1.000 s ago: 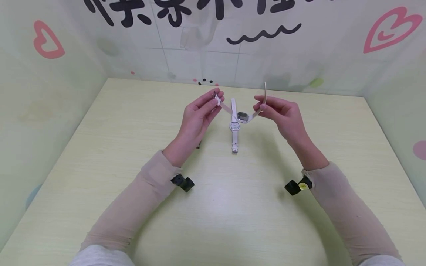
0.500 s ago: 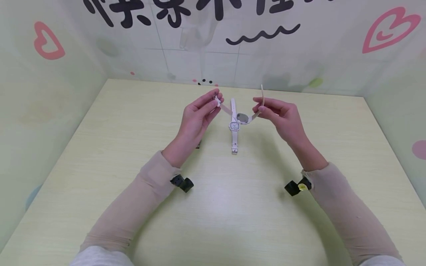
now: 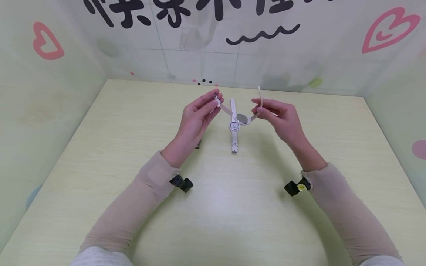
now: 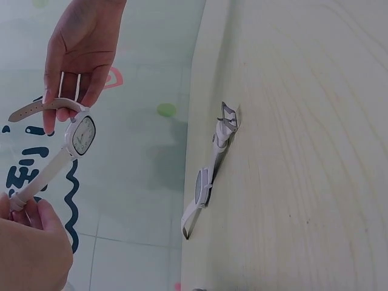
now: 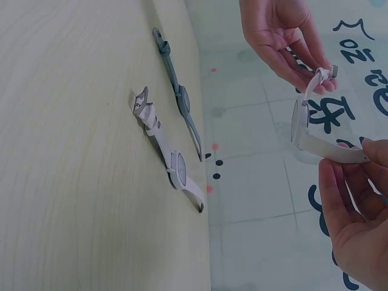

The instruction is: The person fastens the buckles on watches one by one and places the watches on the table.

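A white wristwatch (image 3: 242,118) is stretched between my two hands above the far part of the table, its case sagging in the middle. My left hand (image 3: 196,118) pinches its buckle end. At the other strap, my right hand (image 3: 284,116) grips with thumb and fingers, and the strap tip sticks up past them. In the left wrist view the held watch's dial (image 4: 83,135) shows its face. A second white wristwatch (image 3: 234,126) lies flat on the table below, strap laid out straight. Beside it in the right wrist view lies a dark grey-green wristwatch (image 5: 183,100), mostly hidden behind my left arm in the head view.
The pale wooden table (image 3: 213,207) reaches back to a printed wall cloth (image 3: 283,59) with black lettering and pink hearts. Cloth walls also stand at the left and right. A small black camera (image 3: 182,183) sits at each cuff.
My right hand has shifted slightly left and down, bringing the strap ends closer together. The held watch's case has tilted, and its face now looks plain grey in the head view.
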Demonstrator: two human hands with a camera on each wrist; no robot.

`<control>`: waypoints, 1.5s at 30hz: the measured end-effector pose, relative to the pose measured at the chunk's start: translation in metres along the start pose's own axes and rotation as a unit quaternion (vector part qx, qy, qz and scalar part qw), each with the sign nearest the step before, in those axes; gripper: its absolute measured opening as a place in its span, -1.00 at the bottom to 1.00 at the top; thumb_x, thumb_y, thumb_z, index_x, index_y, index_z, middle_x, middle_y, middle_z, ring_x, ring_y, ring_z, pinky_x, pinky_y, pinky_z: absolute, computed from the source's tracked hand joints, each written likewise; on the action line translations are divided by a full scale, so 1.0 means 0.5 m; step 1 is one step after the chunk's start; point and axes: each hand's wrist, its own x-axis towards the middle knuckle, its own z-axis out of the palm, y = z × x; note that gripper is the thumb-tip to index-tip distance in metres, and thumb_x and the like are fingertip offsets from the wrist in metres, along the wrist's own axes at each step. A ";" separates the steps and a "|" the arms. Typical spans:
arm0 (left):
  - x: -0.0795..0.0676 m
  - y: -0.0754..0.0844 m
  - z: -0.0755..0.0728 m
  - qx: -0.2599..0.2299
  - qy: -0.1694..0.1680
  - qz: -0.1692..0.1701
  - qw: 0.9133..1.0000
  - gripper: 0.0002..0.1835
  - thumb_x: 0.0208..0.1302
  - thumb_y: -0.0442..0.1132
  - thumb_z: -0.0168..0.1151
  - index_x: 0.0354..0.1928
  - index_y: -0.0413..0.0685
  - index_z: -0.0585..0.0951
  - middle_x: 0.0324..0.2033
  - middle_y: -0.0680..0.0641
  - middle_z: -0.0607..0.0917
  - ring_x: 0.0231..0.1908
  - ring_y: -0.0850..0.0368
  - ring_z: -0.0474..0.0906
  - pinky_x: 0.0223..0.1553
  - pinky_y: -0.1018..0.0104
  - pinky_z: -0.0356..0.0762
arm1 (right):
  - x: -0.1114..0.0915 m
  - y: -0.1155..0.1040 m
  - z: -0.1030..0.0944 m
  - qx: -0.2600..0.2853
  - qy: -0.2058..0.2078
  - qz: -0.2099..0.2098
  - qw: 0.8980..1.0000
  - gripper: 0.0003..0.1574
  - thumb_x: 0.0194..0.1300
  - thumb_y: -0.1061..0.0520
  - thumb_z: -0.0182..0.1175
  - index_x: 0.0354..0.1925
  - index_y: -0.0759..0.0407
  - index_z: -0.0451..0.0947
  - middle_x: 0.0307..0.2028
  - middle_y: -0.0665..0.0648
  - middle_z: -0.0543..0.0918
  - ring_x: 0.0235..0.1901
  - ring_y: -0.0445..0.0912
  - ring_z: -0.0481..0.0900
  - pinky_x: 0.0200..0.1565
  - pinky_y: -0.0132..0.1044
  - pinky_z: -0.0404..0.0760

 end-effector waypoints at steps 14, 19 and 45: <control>-0.004 -0.001 0.000 0.011 -0.012 0.005 1.000 -0.68 0.36 -0.54 0.13 0.02 -0.14 0.73 -0.19 0.01 0.80 -0.11 0.18 0.74 0.04 0.35 0.66 | -0.003 0.000 -0.001 -0.016 -0.001 -0.011 1.000 -0.62 0.40 0.28 0.19 0.12 0.46 0.57 -0.26 -0.23 0.74 -0.20 -0.30 0.73 -0.04 -0.49 0.68; -0.005 0.001 0.000 0.023 -0.012 0.007 1.000 -0.68 0.35 -0.54 0.14 0.02 -0.14 0.73 -0.19 0.01 0.80 -0.11 0.19 0.74 0.05 0.35 0.66 | -0.004 -0.001 -0.001 -0.032 0.002 -0.019 0.999 -0.64 0.39 0.27 0.20 0.11 0.40 0.60 -0.28 -0.27 0.73 -0.19 -0.26 0.74 -0.02 -0.51 0.67; -0.006 0.009 0.000 0.080 -0.021 0.009 0.997 -0.64 0.32 -0.50 0.22 0.14 -0.21 0.65 -0.09 -0.01 0.78 -0.04 0.18 0.72 0.11 0.34 0.63 | -0.007 0.000 0.006 -0.127 0.012 -0.058 0.990 -0.68 0.38 0.26 0.23 0.08 0.29 0.66 -0.01 0.30 0.73 -0.20 -0.42 0.66 -0.10 -0.57 0.66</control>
